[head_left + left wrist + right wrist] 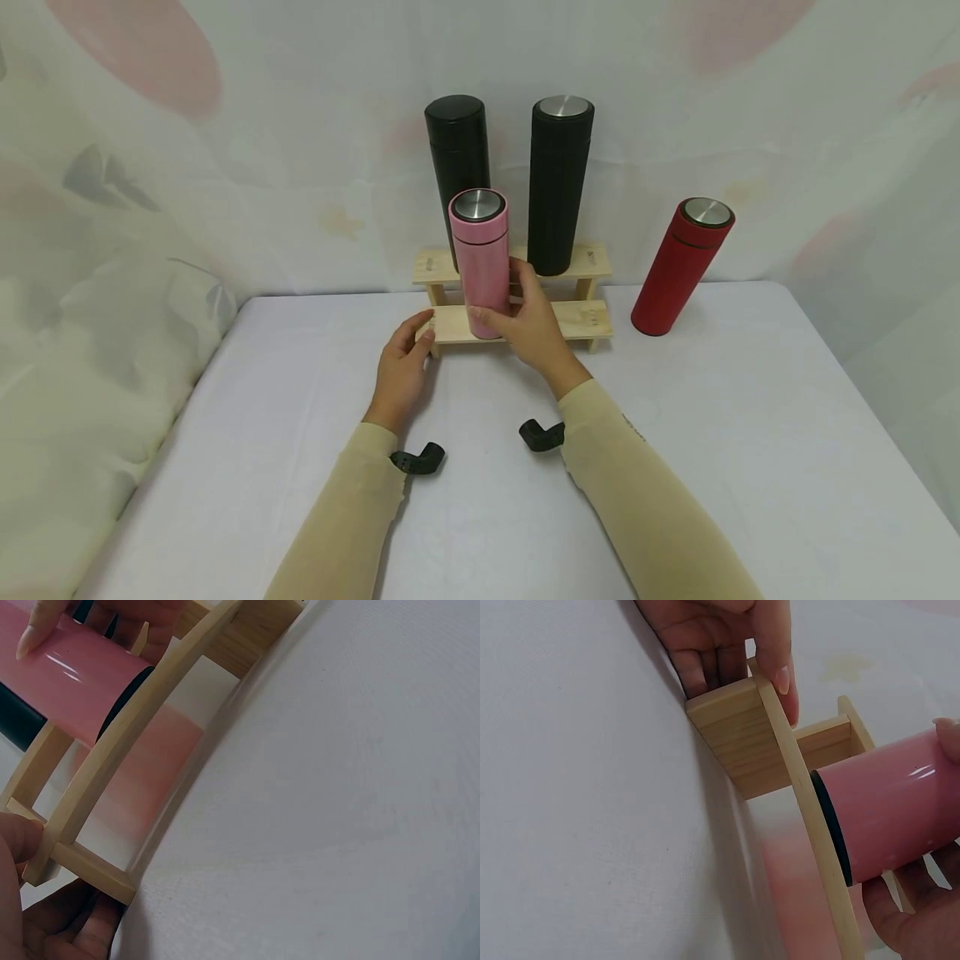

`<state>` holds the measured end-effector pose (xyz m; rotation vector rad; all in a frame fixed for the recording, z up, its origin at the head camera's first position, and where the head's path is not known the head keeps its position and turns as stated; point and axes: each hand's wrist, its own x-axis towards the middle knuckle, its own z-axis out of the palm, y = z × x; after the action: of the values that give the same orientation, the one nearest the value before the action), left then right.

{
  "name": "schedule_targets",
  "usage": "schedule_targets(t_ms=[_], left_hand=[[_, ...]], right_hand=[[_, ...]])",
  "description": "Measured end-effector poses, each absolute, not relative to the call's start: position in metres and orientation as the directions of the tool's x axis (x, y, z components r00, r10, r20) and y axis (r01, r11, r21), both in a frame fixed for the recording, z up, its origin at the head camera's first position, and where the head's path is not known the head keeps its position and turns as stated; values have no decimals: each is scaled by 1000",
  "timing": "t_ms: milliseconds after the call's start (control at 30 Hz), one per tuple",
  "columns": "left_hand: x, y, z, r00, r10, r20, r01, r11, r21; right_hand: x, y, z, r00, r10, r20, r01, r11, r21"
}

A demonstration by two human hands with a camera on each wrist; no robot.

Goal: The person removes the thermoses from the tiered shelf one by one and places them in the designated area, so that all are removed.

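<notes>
A pink thermos bottle [483, 267] with a steel-topped lid stands upright on the lower step of a two-step wooden stand [577, 318]. My right hand [536, 329] grips its lower part from the right, thumb across the front. At the stand's left end, my left hand [401, 367] holds the lower plank between thumb and fingers. The left wrist view shows that hand [52, 922] at the plank's end, with some fingers hidden behind the leg. In the right wrist view the pink bottle's dark base [831, 829] meets the plank.
On the upper step stand a black bottle [456, 146] with a black lid and another black bottle [558, 183] with a steel-topped lid. A red bottle [678, 271] stands on the white-covered table [750, 433], right of the stand. A pale patterned cloth [322, 125] hangs behind.
</notes>
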<state>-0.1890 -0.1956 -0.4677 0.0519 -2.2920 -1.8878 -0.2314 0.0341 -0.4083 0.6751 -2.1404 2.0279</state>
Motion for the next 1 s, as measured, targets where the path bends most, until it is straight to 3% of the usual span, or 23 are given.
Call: schedule_targets(t_ms=[1000], left_hand=[[-189,-197,-468,-985,-133,112,84,197,977]], right_hand=[[-211,57,-406,-903,-197,382,-396,35,-918]])
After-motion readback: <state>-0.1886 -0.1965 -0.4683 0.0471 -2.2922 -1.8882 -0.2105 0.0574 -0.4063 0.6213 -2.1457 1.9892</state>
